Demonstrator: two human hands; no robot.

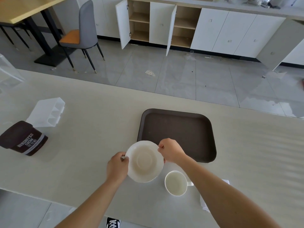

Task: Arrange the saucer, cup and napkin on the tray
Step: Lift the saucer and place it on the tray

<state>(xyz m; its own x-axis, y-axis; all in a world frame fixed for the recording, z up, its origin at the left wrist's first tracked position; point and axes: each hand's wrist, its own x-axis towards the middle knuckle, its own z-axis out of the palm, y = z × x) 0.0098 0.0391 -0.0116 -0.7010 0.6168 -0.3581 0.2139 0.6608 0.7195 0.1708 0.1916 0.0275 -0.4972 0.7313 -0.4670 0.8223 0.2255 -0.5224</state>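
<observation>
Both hands are closed on the saucer (145, 161): the left hand (117, 166) is pinched on its left rim, thumb over the top edge, and the right hand (171, 152) is pinched on the opposite, far-right rim, fingers curled under. The saucer is held face up and tilted slightly, at the tray's (177, 129) near-left corner, its far edge overlapping that corner; whether it is lifted clear of the table (98, 116) cannot be told with certainty. The saucer is judged to be glazed ceramic: stiff, light enough for one hand, smooth and somewhat slippery, and breakable if dropped or knocked on the tray's raised lip, so the rim grip on opposite sides is well chosen. Being round, it has no long axis; only its well must be kept facing upward. The tray lies bare, its long side running left to right. The cup (176, 183) stands upright on the table just beside the saucer, its mouth up and its handle pointing right, toward the napkin (204, 203), which is largely hidden by the right forearm.
</observation>
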